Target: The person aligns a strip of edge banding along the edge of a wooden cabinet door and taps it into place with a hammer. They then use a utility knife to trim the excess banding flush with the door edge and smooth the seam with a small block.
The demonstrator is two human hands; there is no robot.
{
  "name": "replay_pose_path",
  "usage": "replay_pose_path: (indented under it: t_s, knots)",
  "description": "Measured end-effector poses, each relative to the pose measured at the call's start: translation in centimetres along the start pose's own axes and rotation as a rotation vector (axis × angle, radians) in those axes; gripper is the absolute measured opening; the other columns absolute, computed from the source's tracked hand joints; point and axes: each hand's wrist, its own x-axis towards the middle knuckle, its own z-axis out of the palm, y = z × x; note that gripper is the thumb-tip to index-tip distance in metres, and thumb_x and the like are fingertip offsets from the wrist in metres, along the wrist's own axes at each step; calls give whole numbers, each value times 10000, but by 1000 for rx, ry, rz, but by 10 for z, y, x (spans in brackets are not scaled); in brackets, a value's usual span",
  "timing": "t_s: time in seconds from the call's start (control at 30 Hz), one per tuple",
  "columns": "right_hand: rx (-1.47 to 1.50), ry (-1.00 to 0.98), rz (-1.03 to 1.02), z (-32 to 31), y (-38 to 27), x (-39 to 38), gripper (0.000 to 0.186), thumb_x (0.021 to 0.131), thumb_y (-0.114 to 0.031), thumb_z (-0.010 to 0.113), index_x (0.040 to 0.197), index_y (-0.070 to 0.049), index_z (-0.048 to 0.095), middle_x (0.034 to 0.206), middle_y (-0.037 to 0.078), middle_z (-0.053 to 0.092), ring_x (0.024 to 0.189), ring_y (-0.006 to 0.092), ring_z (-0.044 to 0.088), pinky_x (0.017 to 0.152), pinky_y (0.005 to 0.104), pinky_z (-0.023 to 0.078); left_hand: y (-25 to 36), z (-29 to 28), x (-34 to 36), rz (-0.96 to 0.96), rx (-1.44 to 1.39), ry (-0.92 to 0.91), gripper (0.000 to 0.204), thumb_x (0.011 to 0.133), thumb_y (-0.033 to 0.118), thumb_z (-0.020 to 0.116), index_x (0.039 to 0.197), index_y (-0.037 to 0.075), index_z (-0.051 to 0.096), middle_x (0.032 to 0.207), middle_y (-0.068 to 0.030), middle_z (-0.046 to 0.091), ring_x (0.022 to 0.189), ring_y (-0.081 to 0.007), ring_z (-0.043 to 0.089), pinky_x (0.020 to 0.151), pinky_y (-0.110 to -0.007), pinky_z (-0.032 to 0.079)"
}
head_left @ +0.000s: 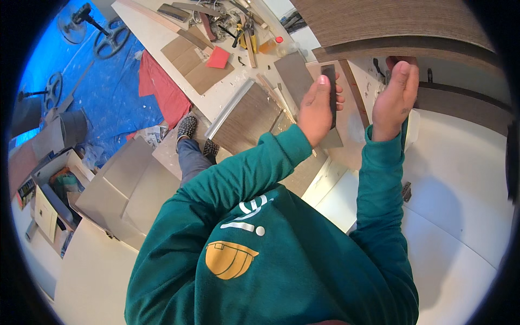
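My left hand [318, 108] is closed around a dark, narrow flat strip [329, 93] that stands on end, thumb along one side and fingertips showing beyond it. To its right, my right hand [397, 100] is raised beside a wooden cabinet, its fingers stretched out close to the edge of a brown wood-grain board [411, 46]. A reddish-brown piece [402, 61] shows just behind those fingertips; whether the hand touches it I cannot tell. Both forearms are in green sleeves.
A white workbench [162, 40] carries scraps, yellow-handled tools [249, 32], a red square [218, 57] and a red-capped bottle [279, 46]. Wood-grain panels [249, 116] lean near my hands. A blue sheet [116, 92] covers the floor left, beside a person's shoe [187, 127] and cartons [116, 189].
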Motion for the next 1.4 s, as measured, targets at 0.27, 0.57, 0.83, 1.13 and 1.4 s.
replay_pose_path:
  t_s: [0.27, 0.57, 0.83, 1.13, 1.4]
  knots:
    - [-25, -83, 48, 10, 5, 6, 401, 1080, -388, 504, 1136, -3, 603, 1022, 35, 602, 964, 126, 540, 920, 298, 441, -7, 23, 10, 14, 21, 77, 523, 1097, 481, 355, 1206, 21, 579, 1001, -47, 590, 850, -129, 565, 764, -298, 520]
    - [-162, -185, -12, 10, 18, -2, 360, 1057, -339, 569, 1132, 8, 628, 975, 21, 602, 910, 99, 525, 823, 261, 442, -16, 29, 14, 209, 111, 100, 559, 1107, 445, 330, 1246, -44, 563, 1184, -188, 625, 1102, -288, 565, 1034, -362, 415]
    - [-14, 54, 31, -4, 4, -19, 377, 1068, -252, 535, 1313, 25, 611, 1229, 94, 641, 1039, 130, 576, 927, 269, 454, -9, 33, 7, 206, 155, 108, 554, 1107, 462, 318, 1272, -7, 563, 1149, -129, 619, 1001, -242, 603, 936, -346, 473]
    - [-157, 359, -47, -40, 27, -56, 281, 1016, -210, 608, 1212, -20, 672, 1256, 140, 649, 1246, 330, 535, 1112, 434, 381, -7, 12, -4, 58, 93, 269, 412, 1043, 425, 553, 1228, 57, 580, 937, -34, 565, 786, -163, 596, 696, -331, 523]
    - [-355, 421, -125, -54, 44, -61, 196, 951, -200, 664, 1077, -58, 713, 1139, 104, 681, 1190, 325, 543, 1127, 487, 342, 24, 2, -2, 268, 297, 207, 325, 1015, 261, 630, 1263, 57, 580, 1090, -37, 584, 843, -149, 579, 742, -322, 509]
